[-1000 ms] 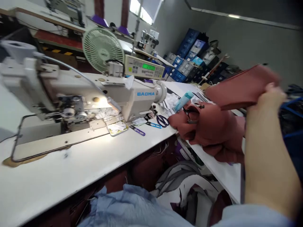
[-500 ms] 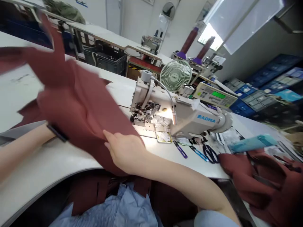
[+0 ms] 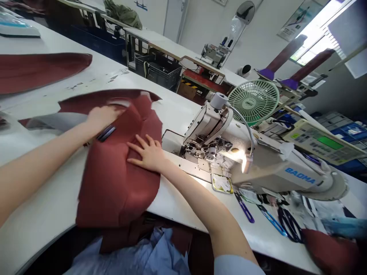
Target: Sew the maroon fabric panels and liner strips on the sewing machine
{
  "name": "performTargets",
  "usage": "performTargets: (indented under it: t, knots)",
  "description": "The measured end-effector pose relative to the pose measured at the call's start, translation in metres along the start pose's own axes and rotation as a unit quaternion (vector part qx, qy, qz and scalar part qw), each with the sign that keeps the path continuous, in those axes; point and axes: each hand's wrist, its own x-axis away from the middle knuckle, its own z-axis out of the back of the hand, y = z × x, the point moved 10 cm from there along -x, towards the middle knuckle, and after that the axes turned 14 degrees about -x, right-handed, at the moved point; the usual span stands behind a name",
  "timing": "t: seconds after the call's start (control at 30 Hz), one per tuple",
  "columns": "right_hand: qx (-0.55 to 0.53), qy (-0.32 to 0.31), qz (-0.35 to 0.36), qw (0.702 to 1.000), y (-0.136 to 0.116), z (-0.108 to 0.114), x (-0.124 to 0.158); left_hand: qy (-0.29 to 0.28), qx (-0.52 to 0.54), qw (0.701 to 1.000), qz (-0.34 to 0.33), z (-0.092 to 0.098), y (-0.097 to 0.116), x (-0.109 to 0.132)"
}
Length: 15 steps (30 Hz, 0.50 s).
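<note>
**Two hands on one dark-red piece, machine bed free of it**

From the head camera, a boxy, folded piece of dark-red fabric [image 3: 117,187] lies on a smooth white worktable [image 3: 48,198], directly in front of the person and to the left of a beige industrial sewing machine with blue lettering [image 3: 266,160]. The right hand [image 3: 149,152] rests on it with the fingers spread, grasping nothing. The left hand [image 3: 101,118] is at its upper edge; those fingers are blurred and partly lost behind the cloth, so I cannot tell whether they grip.

How far along? The fabric has shape, with folded faces and lines that could be seams or creases, so I judge it partly made up rather than a flat cut panel. Placing it on the table looks done; getting it flat and aligned seems under way, since its top is bunched. None of it sits under the lit needle area, so any stitching at this machine appears to remain — the pictures do not show how much.

A long, curved dark-red fabric panel [image 3: 43,72] lies apart at far left, and a blurred dark-red bundle [image 3: 329,248] is at lower right — whether either belongs to this piece is unclear.
</note>
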Motion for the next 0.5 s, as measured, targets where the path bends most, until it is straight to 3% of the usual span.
performTargets:
  t: [0.07,0.13,0.17,0.23,0.3,0.37,0.43,0.5]
  knots:
    - [0.003,0.019,-0.051,0.999,0.022,0.007,-0.005,0.033,-0.009,0.995,0.094,0.019,-0.031,-0.010]
    - [0.009,0.040,-0.081,0.996,0.029,0.013,-0.006,0.118,0.003,0.984,0.130,0.048,-0.037,-0.015]
    - [0.012,0.044,-0.090,0.995,0.025,0.013,-0.006,0.157,0.013,0.983,0.098,0.059,-0.023,-0.019]
    - [0.022,0.041,-0.103,0.994,0.008,0.009,-0.002,0.170,0.016,0.984,-0.059,0.059,0.034,-0.025]
    - [0.030,0.022,-0.111,0.993,-0.018,0.000,0.009,0.087,-0.017,0.967,-0.238,0.024,0.105,-0.020]
    - [0.026,0.002,-0.108,0.994,-0.044,-0.008,0.026,-0.020,-0.065,0.932,-0.355,-0.027,0.158,-0.003]
    - [0.009,-0.002,-0.081,0.997,-0.061,-0.009,0.047,-0.089,-0.096,0.903,-0.408,-0.068,0.189,0.016]
    - [-0.028,-0.012,-0.026,0.999,-0.064,-0.004,0.070,-0.110,-0.111,0.895,-0.418,-0.088,0.202,0.028]
